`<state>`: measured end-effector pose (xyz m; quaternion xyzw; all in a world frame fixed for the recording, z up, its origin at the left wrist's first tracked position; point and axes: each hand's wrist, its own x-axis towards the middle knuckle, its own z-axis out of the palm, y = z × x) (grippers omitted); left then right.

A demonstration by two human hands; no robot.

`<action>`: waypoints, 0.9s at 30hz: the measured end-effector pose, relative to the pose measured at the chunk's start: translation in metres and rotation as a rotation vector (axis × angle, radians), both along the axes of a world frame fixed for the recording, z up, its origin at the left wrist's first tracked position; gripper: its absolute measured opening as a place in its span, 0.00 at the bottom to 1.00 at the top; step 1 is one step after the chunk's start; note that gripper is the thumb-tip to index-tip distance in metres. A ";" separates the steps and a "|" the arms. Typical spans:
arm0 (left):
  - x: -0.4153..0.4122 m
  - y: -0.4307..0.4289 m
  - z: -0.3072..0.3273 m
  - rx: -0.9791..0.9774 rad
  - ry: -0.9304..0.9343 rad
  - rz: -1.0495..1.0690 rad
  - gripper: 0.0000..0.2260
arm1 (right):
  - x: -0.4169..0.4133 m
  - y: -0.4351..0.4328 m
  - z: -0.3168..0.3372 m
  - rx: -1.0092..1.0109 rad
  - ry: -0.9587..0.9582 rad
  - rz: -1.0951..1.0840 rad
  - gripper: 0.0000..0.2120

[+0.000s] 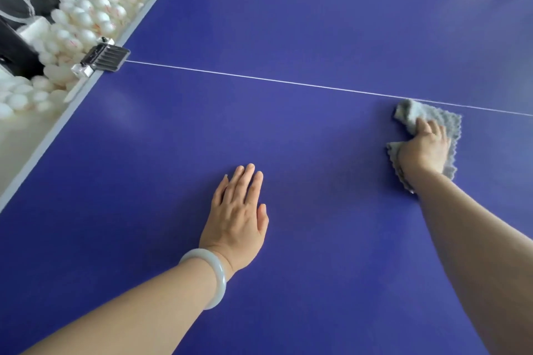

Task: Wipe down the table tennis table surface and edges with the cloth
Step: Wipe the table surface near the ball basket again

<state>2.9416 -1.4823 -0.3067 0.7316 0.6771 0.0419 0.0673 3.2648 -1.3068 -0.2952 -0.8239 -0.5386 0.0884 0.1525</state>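
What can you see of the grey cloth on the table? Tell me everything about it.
The cloth is grey and fleecy-looking, with a wavy, scalloped edge. It lies crumpled and partly folded on the blue table, just this side of the thin white line. The right hand holds it down, covering its middle; its corners stick out beyond the fingers and beside the wrist.

- The right hand [424,150] hid the middle of the cloth [441,117]; its fingers were blurred.
- The table [288,23] ran past the bottom and right edges.
- The white balls [95,14] were cut off at left.
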 end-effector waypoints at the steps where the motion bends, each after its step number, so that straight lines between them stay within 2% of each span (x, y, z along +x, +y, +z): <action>1: 0.004 -0.001 0.001 0.006 -0.015 -0.005 0.27 | -0.008 -0.008 0.002 -0.023 -0.002 -0.050 0.28; 3: 0.002 -0.002 0.002 0.018 -0.032 0.015 0.25 | -0.061 -0.025 0.002 -0.037 0.027 0.008 0.31; 6: 0.006 0.001 0.005 0.041 -0.054 0.009 0.25 | -0.154 -0.081 -0.007 0.049 0.079 0.406 0.38; 8: 0.006 0.002 0.005 0.042 -0.067 0.016 0.23 | -0.189 -0.128 -0.012 0.081 0.110 0.693 0.33; 10: 0.005 0.003 0.005 0.042 -0.067 0.023 0.23 | -0.171 -0.154 -0.011 0.095 0.132 0.822 0.29; 11: 0.005 0.003 0.005 0.046 -0.069 0.021 0.24 | -0.143 -0.159 -0.009 0.103 0.130 0.804 0.29; 13: 0.007 0.002 0.004 0.055 -0.085 0.022 0.25 | -0.070 -0.160 -0.004 0.115 0.122 0.633 0.28; 15: 0.008 0.001 0.004 0.043 -0.072 0.020 0.25 | 0.011 -0.156 -0.003 0.099 0.115 0.333 0.29; 17: 0.008 0.001 0.002 0.038 -0.050 0.021 0.25 | 0.058 -0.156 0.005 0.016 0.096 0.043 0.32; 19: 0.008 0.000 0.003 0.038 -0.047 0.025 0.25 | 0.049 -0.160 0.005 -0.014 0.070 -0.120 0.34; 21: 0.008 -0.001 0.003 0.042 -0.043 0.027 0.25 | 0.002 -0.174 0.006 0.024 0.058 -0.107 0.35; 23: 0.008 0.000 0.003 0.051 -0.044 0.019 0.25 | -0.067 -0.202 0.005 0.103 0.073 0.117 0.34; 25: 0.006 0.001 0.002 0.054 -0.065 0.009 0.25 | -0.128 -0.244 -0.001 0.126 0.106 0.467 0.34; 27: 0.005 0.002 0.001 0.063 -0.080 -0.004 0.24 | -0.148 -0.275 -0.005 0.076 0.109 0.816 0.37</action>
